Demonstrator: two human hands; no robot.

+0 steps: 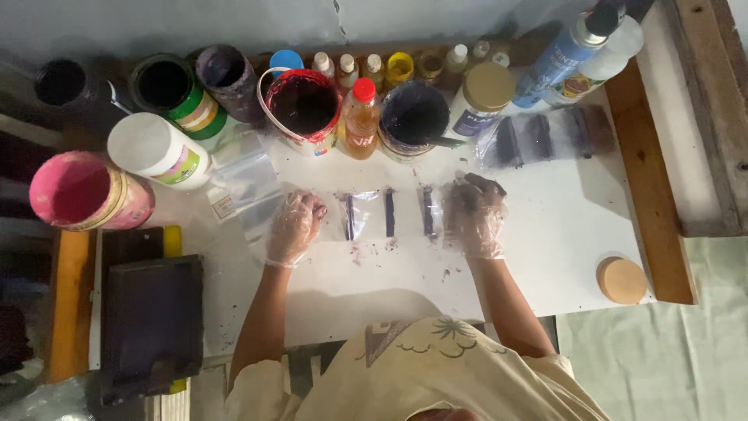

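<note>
— What do the two gloved hands have between them?

— A clear plastic bag [387, 214] lying flat on the white bench [545, 234], with three dark purple strips side by side inside. The left hand [294, 228] rests curled on the bag's left end; the right hand [474, 217] presses down on its right end, fingers bent — whether either one pinches the plastic cannot be told.

— And the packages around?

— Just behind stand a red-rimmed tub of dark paint [302, 105], a small orange bottle with a red cap [361, 117] and a dark blue tub [413, 117]. A white jar with a green and pink label [160, 150] lies on its side at the left, beside a pink tub [84, 191]. A second clear bag of dark strips [545, 134] lies to the right — and a round wooden lid [621, 280] sits well apart near the bench's edge.
</note>
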